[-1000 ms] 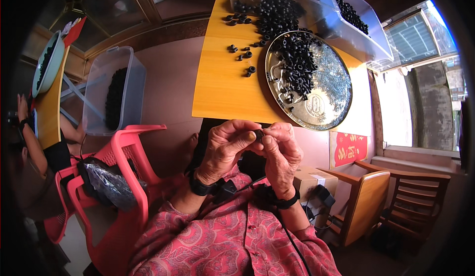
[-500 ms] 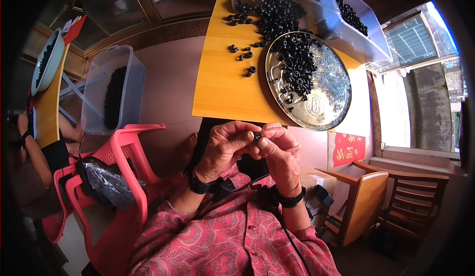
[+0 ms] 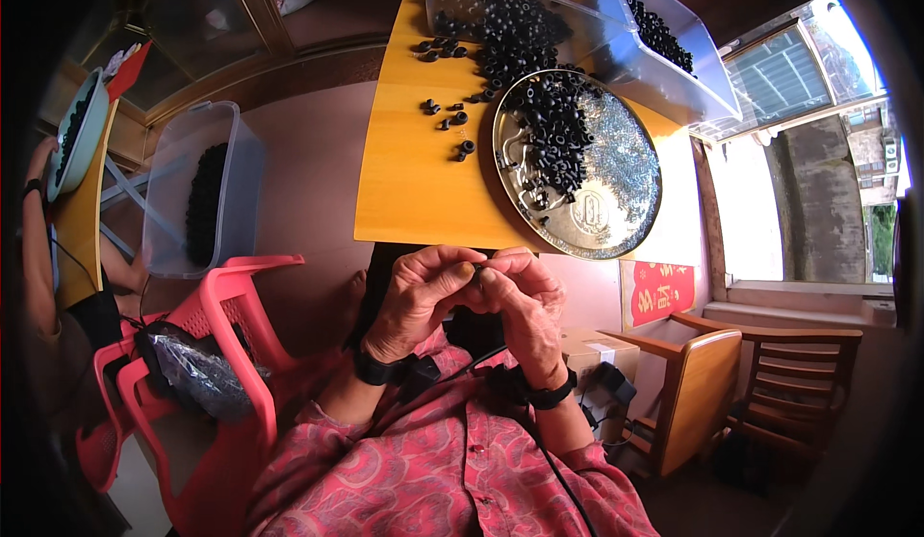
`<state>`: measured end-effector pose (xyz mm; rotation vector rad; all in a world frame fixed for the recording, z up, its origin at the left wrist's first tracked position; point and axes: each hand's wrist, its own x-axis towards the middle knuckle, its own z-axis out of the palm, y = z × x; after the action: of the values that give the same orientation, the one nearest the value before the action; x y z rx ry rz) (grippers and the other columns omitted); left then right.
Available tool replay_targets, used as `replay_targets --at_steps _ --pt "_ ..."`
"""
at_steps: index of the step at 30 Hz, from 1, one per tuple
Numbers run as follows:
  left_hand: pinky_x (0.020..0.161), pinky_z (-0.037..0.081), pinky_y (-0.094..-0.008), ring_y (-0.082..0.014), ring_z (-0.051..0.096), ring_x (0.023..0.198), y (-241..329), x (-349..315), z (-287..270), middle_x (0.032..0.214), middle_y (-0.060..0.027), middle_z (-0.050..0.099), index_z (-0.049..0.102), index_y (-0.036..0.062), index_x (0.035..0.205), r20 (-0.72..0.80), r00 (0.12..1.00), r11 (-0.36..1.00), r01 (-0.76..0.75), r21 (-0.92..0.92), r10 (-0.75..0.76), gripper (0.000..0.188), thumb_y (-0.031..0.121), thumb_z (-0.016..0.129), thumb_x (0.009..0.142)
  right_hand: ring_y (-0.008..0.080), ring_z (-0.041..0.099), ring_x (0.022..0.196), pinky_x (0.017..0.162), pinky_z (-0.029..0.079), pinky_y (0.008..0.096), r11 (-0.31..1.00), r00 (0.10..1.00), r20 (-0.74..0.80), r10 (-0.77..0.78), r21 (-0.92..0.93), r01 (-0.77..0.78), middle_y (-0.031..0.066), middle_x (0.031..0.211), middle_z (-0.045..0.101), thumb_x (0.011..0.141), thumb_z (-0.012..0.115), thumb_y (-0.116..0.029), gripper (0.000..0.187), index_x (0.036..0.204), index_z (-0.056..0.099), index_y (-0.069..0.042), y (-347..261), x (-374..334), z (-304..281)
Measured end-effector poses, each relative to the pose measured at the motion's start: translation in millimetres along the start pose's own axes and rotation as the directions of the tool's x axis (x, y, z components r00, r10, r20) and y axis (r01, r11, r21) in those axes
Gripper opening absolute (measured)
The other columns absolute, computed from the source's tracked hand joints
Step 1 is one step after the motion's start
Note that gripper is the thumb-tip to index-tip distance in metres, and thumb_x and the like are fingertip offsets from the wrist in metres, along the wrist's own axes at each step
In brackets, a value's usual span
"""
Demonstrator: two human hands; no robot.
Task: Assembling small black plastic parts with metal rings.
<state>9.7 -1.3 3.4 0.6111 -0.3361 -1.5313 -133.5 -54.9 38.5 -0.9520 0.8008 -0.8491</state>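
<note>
My left hand (image 3: 423,287) and my right hand (image 3: 527,298) meet just in front of the table's near edge. Thumbs and fingertips of both pinch a small dark piece (image 3: 480,268), mostly covered by the fingers. Beyond them, a round metal tray (image 3: 589,224) lies on the yellow table (image 3: 428,195). On its left half is a heap of small black tube-like pieces (image 3: 553,138); tiny glittering bits (image 3: 621,157) spread over its right half. Several loose black pieces (image 3: 464,150) lie left of the tray, and more are piled behind it.
Clear plastic bins (image 3: 664,70) stand at the table's far side. Another clear bin (image 3: 236,176) with black pieces is at left. Beyond it, a person's arm (image 3: 36,234) reaches to a pale basin (image 3: 89,133). A pink plastic chair (image 3: 226,320) is at left, wooden chairs (image 3: 707,393) at right.
My hands stay together, with the fingers now covering more of the dark piece. The whole view has shifted slightly. At far left, the other person's hand has risen to the basin.
</note>
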Motion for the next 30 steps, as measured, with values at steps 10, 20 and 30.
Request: replay_targets --at_steps 10,20,30 --pt "0.07 0.06 -0.0308 -0.015 0.068 0.073 -1.1 8.1 -9.8 0.094 -0.0114 0.069 0.066 -0.0001 0.109 -0.036 0.999 0.997 -0.013 -0.073 0.01 0.018 0.011 0.063 0.096 0.0067 0.056 0.062 0.056 0.045 0.0214 0.735 0.93 -0.077 -0.36 -0.637 0.232 0.0007 0.082 0.059 0.09 0.069 -0.006 0.011 0.099 0.066 -0.001 -7.1 26.3 -26.9" --pt "0.069 0.058 -0.0299 -0.0148 0.066 0.073 3.7 10.9 -14.6 0.094 -0.0126 0.067 0.066 -0.0007 0.108 -0.056 0.998 0.999 0.022 -0.036 -0.024 0.019 0.012 0.063 0.095 0.0283 0.065 0.074 0.065 0.051 0.0383 0.176 0.865 0.148 -0.479 -0.949 0.26 0.0107 0.093 0.063 0.089 0.063 -0.005 0.007 0.096 0.066 -0.007 -20.5 67.9 -42.6" --pt "0.07 0.06 -0.0311 -0.017 0.069 0.072 3.9 11.2 -21.2 0.092 -0.013 0.07 0.066 -0.0008 0.112 -0.06 0.998 0.999 0.006 -0.046 -0.008 0.021 0.013 0.064 0.095 0.0294 0.059 0.096 0.08 0.05 0.0385 -0.176 0.806 0.41 -0.426 -0.912 0.371 0.0059 0.107 0.065 0.08 0.064 -0.002 0.027 0.106 0.069 -0.008 -16.8 112.0 -29.8"
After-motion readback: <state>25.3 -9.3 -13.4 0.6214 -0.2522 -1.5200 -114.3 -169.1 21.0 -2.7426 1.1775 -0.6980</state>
